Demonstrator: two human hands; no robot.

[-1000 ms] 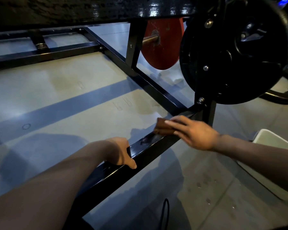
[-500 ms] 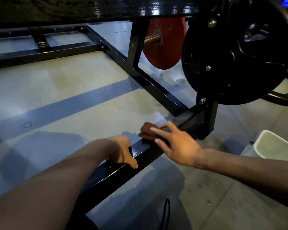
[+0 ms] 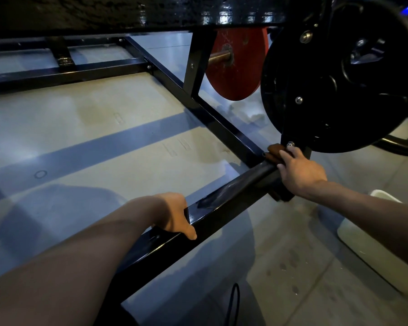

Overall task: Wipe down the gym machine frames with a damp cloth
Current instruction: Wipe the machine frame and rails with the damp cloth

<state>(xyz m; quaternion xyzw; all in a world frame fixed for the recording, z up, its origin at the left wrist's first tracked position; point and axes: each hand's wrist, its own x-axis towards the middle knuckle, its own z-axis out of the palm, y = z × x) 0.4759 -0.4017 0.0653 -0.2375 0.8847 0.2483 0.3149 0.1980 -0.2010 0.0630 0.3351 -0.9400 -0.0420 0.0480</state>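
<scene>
Low over the floor (image 3: 85,128), a black frame (image 3: 222,208) of square tubes lies flat, one bar running from the bottom-left up toward the right, where it meets a second bar at a corner joint. At that joint the right hand (image 3: 299,171) presses a brown cloth (image 3: 272,152) onto the top of the frame; the fingers lie over the cloth and partly hide it, and whether they curl round it or lie flat cannot be told. The cloth sits just below a bolt (image 3: 290,144) at the foot of a short upright post. Nearer along the same bar, well apart from the cloth, the left hand (image 3: 174,215) grips the frame, fingers wrapped over the far edge and the thumb lying on the near face. The bar's top between the two hands looks glossy. Above the joint hangs a large black plate (image 3: 335,90), and behind it, further along the far bar, a red plate (image 3: 240,74) sits on a metal peg. By the right forearm, on the floor at the right edge, stands a white tub (image 3: 372,252), partly hidden by the arm. A thin black cable (image 3: 232,302) loops on the floor at the bottom edge. Small dark spots mark the floor between the frame and the tub.
</scene>
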